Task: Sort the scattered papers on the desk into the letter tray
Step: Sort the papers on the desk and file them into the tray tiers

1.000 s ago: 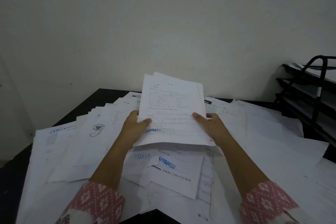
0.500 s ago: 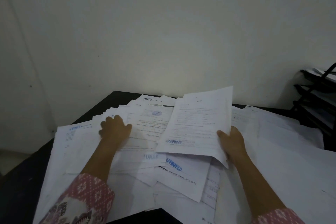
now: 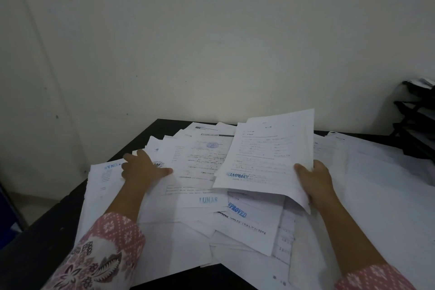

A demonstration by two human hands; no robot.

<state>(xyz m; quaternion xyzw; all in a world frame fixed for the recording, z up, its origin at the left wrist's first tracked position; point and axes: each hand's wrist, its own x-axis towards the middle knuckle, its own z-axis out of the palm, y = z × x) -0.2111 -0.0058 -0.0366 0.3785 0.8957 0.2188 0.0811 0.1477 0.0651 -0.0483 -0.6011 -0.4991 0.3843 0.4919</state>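
My right hand (image 3: 314, 180) grips a small stack of white papers (image 3: 266, 155) by its right lower edge, lifted and tilted above the desk, with a blue APPROVED stamp near its bottom. My left hand (image 3: 141, 170) lies with spread fingers on the scattered papers (image 3: 200, 167) at the left, thumb on a printed sheet. More stamped sheets (image 3: 209, 200) marked LUNAS and APPROVED lie below. The black letter tray (image 3: 414, 122) stands at the far right edge, partly cut off.
The black desk (image 3: 47, 226) shows along its left edge and far corner. A pale wall rises close behind. Loose white sheets (image 3: 376, 183) cover the right side up to the tray. A blue object (image 3: 7, 214) stands at the far left edge.
My left hand let go of the stack and moved left onto the scattered papers. The right hand alone now holds the stack, shifted right. The view turned left.
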